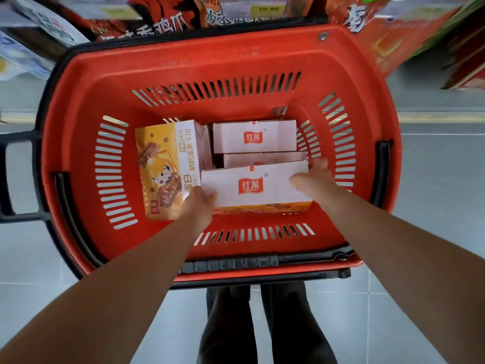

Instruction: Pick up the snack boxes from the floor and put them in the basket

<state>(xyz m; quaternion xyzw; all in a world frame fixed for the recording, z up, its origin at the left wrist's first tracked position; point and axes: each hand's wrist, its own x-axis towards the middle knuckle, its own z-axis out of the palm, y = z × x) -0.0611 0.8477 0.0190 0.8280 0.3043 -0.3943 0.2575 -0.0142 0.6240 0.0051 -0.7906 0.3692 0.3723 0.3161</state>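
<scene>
A red plastic basket [78, 106] fills the middle of the view. Both my hands reach into it and hold one white snack box [252, 185] with a red logo, at its two ends. My left hand [200, 203] grips the box's left end and my right hand [313, 177] grips its right end. Behind it stand two more white boxes, the far one [253, 137] and a middle one [265, 158] partly hidden. On the left lies a yellow-fronted box [162, 166] with a picture of snack bars.
The basket has a black rim and a black handle [15, 177] sticking out to the left. Shelves with red and white packaged goods [388, 35] run along the top. Grey tiled floor [433, 179] surrounds the basket. My dark trouser legs [262, 324] show below.
</scene>
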